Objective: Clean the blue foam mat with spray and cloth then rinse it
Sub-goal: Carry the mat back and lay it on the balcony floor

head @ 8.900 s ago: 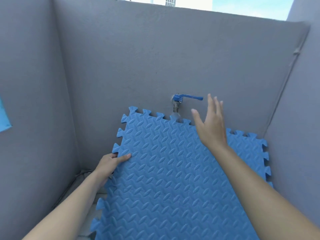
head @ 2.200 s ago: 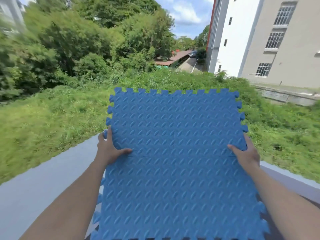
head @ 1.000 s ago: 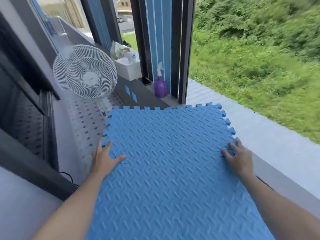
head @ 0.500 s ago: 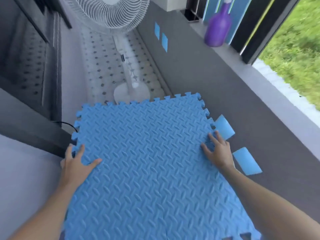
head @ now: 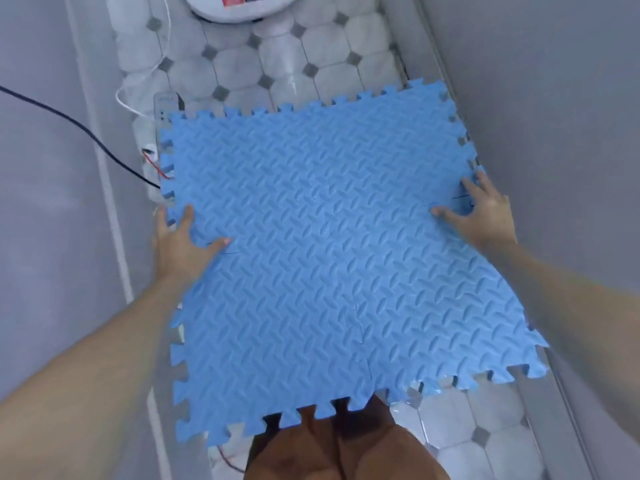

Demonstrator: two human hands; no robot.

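The blue foam mat (head: pixel 329 251), made of interlocking textured tiles with toothed edges, is held flat and low over a tiled floor. My left hand (head: pixel 180 244) grips its left edge, thumb on top and fingers under the mat. My right hand (head: pixel 481 216) holds the right edge, fingers spread on top. The mat's far right corner lies close to the grey wall. No spray bottle or cloth is in view.
The floor has white octagonal tiles (head: pixel 311 50). A white fan base (head: pixel 242 6) stands at the top. A power strip (head: pixel 162 109) with white, red and black cables (head: pixel 86 133) lies by the mat's left edge. Grey walls (head: pixel 554 116) close in on both sides.
The view has tilted further down and the mat has come lower over the floor. The purple spray bottle and ledge have left the view. Both hands keep hold of the mat's edges.
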